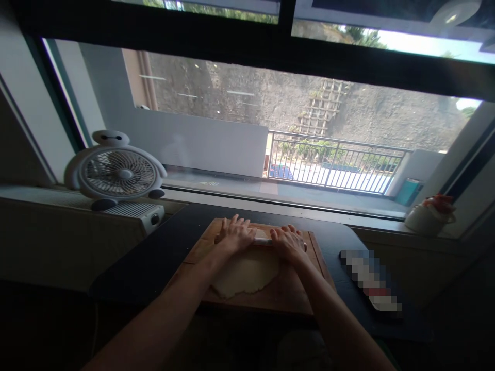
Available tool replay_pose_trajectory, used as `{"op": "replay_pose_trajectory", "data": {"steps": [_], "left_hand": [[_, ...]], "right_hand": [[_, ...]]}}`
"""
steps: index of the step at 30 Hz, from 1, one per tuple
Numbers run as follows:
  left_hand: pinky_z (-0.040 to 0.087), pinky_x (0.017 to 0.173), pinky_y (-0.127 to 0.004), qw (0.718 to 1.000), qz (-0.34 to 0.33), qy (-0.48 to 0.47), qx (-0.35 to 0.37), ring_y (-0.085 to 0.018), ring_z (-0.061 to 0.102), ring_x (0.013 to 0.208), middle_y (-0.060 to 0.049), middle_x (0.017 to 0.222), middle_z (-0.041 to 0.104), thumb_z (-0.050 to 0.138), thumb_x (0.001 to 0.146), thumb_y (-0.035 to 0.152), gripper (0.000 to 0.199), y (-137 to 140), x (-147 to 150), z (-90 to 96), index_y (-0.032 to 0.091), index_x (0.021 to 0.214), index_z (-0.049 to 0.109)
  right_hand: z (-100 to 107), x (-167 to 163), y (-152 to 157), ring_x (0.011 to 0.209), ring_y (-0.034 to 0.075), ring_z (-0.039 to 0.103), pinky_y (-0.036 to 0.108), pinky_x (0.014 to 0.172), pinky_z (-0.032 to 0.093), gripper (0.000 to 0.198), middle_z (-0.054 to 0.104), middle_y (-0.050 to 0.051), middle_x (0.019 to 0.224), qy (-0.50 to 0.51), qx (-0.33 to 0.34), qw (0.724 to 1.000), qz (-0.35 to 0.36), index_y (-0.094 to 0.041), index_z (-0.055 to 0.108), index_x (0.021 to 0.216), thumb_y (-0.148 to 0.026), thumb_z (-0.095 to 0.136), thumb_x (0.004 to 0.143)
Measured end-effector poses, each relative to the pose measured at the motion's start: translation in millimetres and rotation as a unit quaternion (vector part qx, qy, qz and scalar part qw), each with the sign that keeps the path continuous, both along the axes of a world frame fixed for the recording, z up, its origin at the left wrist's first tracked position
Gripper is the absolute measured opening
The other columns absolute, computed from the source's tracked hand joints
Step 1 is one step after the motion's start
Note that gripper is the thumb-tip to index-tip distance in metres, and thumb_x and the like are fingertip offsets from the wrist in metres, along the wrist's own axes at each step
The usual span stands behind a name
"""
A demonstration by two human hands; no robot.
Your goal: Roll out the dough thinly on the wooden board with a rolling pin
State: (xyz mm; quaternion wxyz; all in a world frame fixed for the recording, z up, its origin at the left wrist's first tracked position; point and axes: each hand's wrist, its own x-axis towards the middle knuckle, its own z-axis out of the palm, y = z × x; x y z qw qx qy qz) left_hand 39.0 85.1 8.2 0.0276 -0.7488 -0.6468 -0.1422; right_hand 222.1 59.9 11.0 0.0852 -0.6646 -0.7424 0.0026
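Note:
A rolling pin (263, 240) lies crosswise over a flat, pale sheet of dough (245, 275) with an uneven near edge. On its left part rests my left hand (237, 236), fingers draped over it toward the window. My right hand (288, 239) holds the right part, its fingers bent over the pin. Only the middle of the pin and its right tip show clearly; my hands cover much of the rest. Beneath the dough is a wooden board (297, 304), partly hidden by my forearms.
The board lies on a dark table (143, 268). A blurred-out flat object (370, 283) is on the table at right. A white fan (119, 172) stands on a ledge at left. A light-coloured pot (427, 219) sits on the sill below the window.

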Motion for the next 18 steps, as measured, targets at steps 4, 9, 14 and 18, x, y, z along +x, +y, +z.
{"op": "replay_pose_trajectory", "data": {"steps": [4,9,14,18], "left_hand": [[0.012,0.111,-0.050,0.999,-0.023,0.007,0.032,-0.028,0.029,0.135,-0.005,0.136,0.052,0.028,0.090,0.050,0.050,-56,-2,-3.1,0.024,0.122,0.056],[0.013,0.112,-0.043,0.998,-0.032,0.019,0.044,-0.025,0.029,0.135,-0.004,0.141,0.046,0.028,0.089,0.053,0.054,-86,-5,-5.2,0.024,0.131,0.048],[0.017,0.107,-0.053,1.000,0.000,0.021,-0.014,-0.031,0.037,0.129,-0.007,0.129,0.057,0.026,0.088,0.055,0.053,-45,1,0.1,0.025,0.113,0.062],[0.023,0.102,-0.059,0.998,0.014,0.015,-0.051,-0.034,0.040,0.126,-0.009,0.121,0.062,0.032,0.086,0.053,0.046,8,3,6.7,0.027,0.106,0.065]], "right_hand": [[-15,2,-48,0.131,0.023,0.029,0.042,0.106,0.016,0.050,0.051,0.003,0.132,0.025,0.071,0.997,0.004,-0.029,0.059,0.115,-0.047,0.016,0.097],[-26,7,-75,0.131,0.023,0.030,0.041,0.108,0.012,0.047,0.046,0.005,0.138,0.039,0.120,0.992,0.008,-0.028,0.047,0.131,-0.052,0.029,0.094],[-7,1,-41,0.129,0.025,0.031,0.044,0.103,0.020,0.051,0.050,0.005,0.133,0.024,0.034,0.999,-0.002,-0.027,0.057,0.120,-0.050,0.017,0.096],[5,-2,2,0.123,0.028,0.036,0.045,0.098,0.026,0.057,0.058,0.011,0.122,0.001,0.000,1.000,0.003,-0.020,0.061,0.115,-0.045,0.013,0.098]]}}
